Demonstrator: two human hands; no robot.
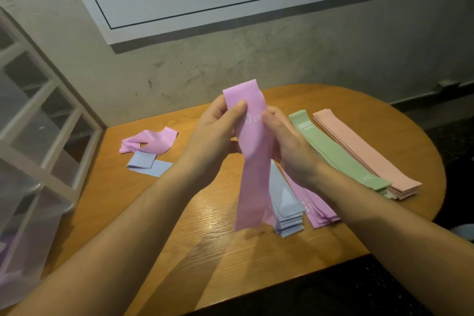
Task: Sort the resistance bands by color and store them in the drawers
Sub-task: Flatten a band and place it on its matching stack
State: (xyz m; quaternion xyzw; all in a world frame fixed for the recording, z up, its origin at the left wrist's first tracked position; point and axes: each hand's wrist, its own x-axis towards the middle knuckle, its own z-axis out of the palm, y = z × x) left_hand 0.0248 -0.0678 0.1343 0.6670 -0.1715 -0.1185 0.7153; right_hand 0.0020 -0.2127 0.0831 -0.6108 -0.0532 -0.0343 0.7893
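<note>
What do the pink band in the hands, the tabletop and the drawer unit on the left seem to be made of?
Pink band: looks like thin, matte stretch rubber or latex; it hangs limp and bends softly where both hands grip it.
Tabletop: wood or wood-look veneer with a light sheen; grain lines and a soft glare show.
Drawer unit: likely plastic, a white frame with frosted, see-through fronts.

You're pinching a long pink elastic band with your left hand and right hand over the round wooden table.
</note>
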